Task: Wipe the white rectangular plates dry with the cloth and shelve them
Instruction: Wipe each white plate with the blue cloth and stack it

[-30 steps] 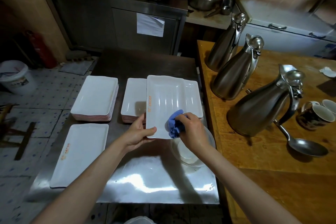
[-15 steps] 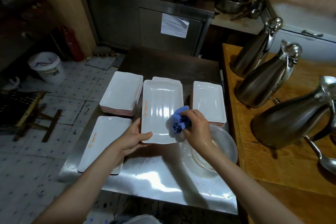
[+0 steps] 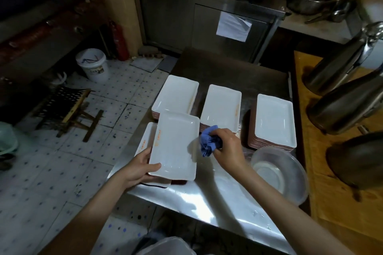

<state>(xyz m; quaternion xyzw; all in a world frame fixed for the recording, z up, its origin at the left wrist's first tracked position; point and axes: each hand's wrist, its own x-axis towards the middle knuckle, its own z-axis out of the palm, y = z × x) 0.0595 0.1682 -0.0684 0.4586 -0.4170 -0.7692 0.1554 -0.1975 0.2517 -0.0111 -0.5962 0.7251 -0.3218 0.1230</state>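
Dim, yellowish room light. Glare streaks the steel counter point(image 3: 199, 198) near its front edge (brightest patch in view). Corners fall dark and bend with wide-angle distortion; the jugs point(image 3: 344, 101) at right are smeared by blur.

A: From my feed, held plate point(image 3: 174, 145) reads glossy white, ceramic or melamine, can't tell. Cloth point(image 3: 208, 143) blue, crumpled, soft, matt.
B: I see the table point(image 3: 207, 203) as shiny sheet steel, wet glare. Bowl point(image 3: 279, 174) clear plastic. Jugs point(image 3: 344, 101) brushed metal, counter point(image 3: 339, 203) matt wood, floor point(image 3: 62, 161) worn tile
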